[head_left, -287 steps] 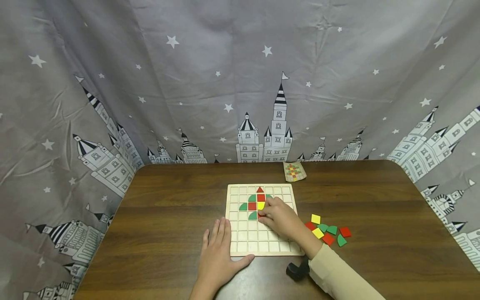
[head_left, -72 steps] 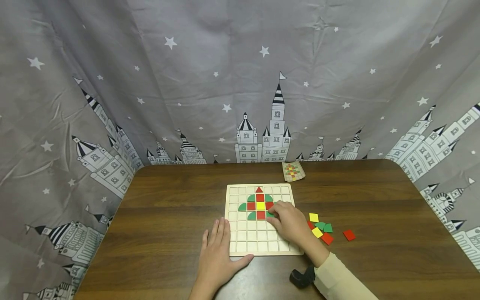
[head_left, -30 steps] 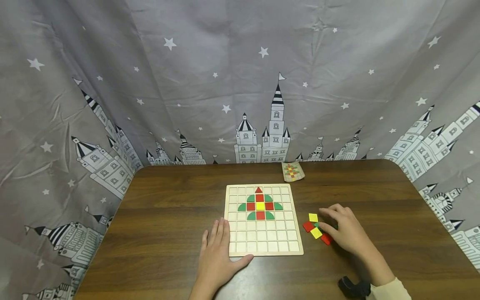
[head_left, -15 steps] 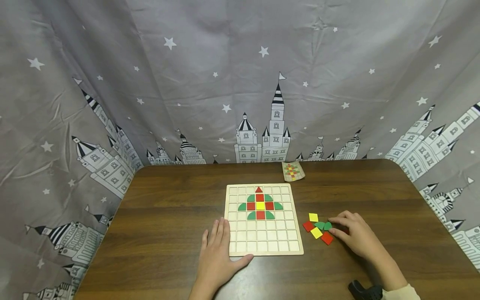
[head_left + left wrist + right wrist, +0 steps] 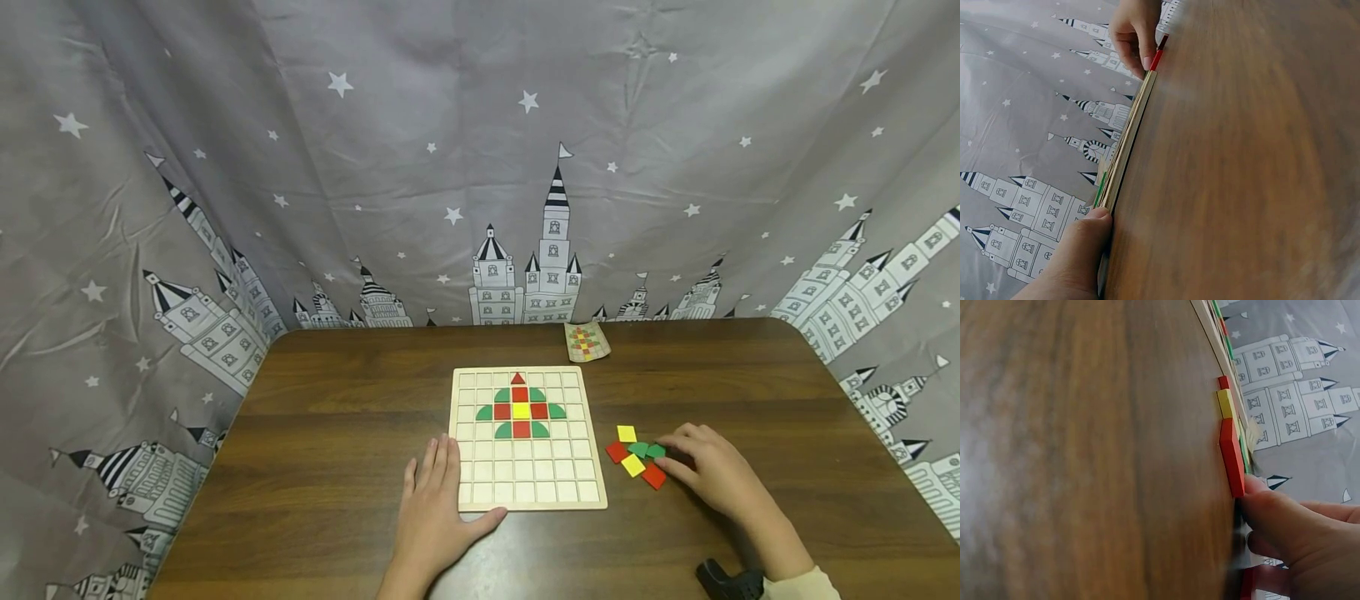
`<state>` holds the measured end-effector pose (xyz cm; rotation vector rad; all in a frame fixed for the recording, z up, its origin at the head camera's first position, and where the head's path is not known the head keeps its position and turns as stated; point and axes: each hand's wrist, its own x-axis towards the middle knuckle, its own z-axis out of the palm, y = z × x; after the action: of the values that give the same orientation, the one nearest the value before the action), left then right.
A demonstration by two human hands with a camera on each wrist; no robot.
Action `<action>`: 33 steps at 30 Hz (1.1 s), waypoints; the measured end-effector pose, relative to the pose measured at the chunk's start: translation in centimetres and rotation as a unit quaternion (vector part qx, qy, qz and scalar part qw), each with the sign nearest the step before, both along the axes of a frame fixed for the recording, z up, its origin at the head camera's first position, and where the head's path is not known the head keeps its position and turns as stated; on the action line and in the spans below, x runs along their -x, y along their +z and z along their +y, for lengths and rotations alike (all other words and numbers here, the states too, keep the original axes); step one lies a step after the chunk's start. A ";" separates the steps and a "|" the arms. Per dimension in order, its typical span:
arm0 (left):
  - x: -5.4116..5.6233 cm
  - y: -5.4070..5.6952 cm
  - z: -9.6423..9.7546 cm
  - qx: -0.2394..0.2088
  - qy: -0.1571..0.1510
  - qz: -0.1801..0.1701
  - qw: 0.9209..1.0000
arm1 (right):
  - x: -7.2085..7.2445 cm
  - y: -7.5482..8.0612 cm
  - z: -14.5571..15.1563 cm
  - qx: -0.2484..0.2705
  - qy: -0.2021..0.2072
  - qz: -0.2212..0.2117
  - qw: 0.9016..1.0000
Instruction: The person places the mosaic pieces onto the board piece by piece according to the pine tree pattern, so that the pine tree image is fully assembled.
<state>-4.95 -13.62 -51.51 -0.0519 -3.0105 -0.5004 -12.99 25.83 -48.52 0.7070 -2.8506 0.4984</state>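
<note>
On the table lies a light wooden grid board [image 5: 531, 492] with red, green and yellow tiles set in its upper cells. My left hand [image 5: 435, 517] rests at the board's lower left corner, fingers straight along the side and thumb at the front edge. To the board's right, my right hand [image 5: 712, 471] pinches a green quarter-circle tile [image 5: 655, 451] between thumb and fingertips, at the pile's right side. Around it lie another green tile [image 5: 638, 450], yellow squares [image 5: 633, 465] and red squares [image 5: 653, 477]. In the right wrist view, another red tile [image 5: 1247, 584] shows beneath the hand.
A small pattern card [image 5: 587, 342] with a similar coloured design lies behind the board at the table's back edge. A grey curtain [image 5: 420, 167] with castles and stars hangs behind the table. A black strap mount [image 5: 727, 581] is on the right wrist.
Red and green tiles were added to the board's right side. My right hand left the board for the pile, and the green tile has turned slightly at its fingertips. My left hand stayed put.
</note>
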 end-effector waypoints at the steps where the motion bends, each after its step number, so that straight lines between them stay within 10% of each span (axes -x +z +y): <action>1: 0.0 0.0 0.0 0.000 0.000 0.000 1.000 | 0.0 0.1 -0.1 -0.006 -0.001 -0.001 1.000; 15: -0.1 0.2 0.0 -0.006 0.001 -0.006 1.000 | 1.4 1.0 -3.4 0.024 0.003 -0.020 1.000; 33: -0.1 0.1 -0.1 -0.001 -0.001 -0.006 1.000 | 1.4 1.2 -16.8 -0.001 0.115 -0.030 0.993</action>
<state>-4.84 -13.70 -51.41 -0.0527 -3.0225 -0.5048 -14.43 8.99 -47.30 1.0463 -2.8397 0.5577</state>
